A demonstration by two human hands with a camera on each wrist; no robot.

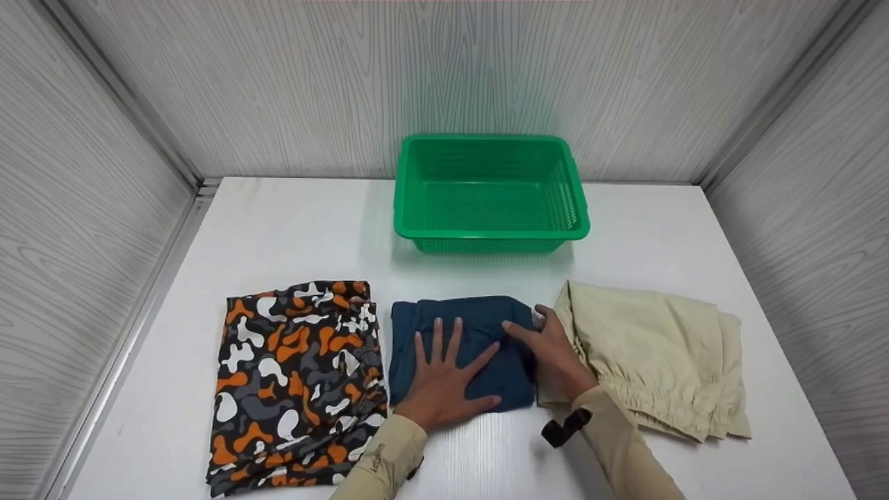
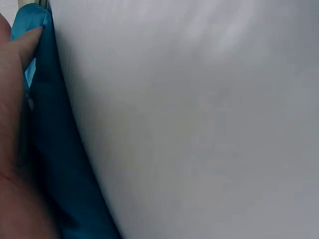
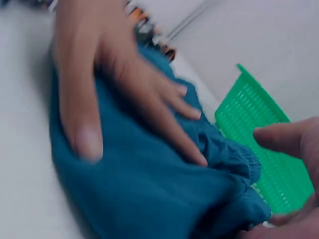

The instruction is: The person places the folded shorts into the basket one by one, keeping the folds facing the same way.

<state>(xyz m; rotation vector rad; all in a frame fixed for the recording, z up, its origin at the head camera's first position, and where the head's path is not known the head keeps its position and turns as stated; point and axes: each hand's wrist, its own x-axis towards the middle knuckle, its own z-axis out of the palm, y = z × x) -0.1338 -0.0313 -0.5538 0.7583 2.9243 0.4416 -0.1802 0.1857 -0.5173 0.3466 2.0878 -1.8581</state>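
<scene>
A folded dark blue garment (image 1: 484,314) lies on the white table between two other folded garments. In the right wrist view, part of the blue garment's edge looks gathered. My left hand (image 1: 444,389) presses flat on it with the fingers spread. At its right edge is my right hand (image 1: 559,354), thumb over the cloth and the other fingers by the side. The right wrist view shows a gap between that thumb and the other fingers, whose tips are close to the cloth edge. In the left wrist view only a strip of blue cloth (image 2: 75,189) shows beside the hand.
An empty green plastic basket (image 1: 489,239) stands at the back of the table. To the left is a folded camouflage-patterned garment (image 1: 292,389) in orange, black, grey and white. On the right lies a folded beige garment (image 1: 646,333) with a gathered waistband. Wood-grain panels surround the table.
</scene>
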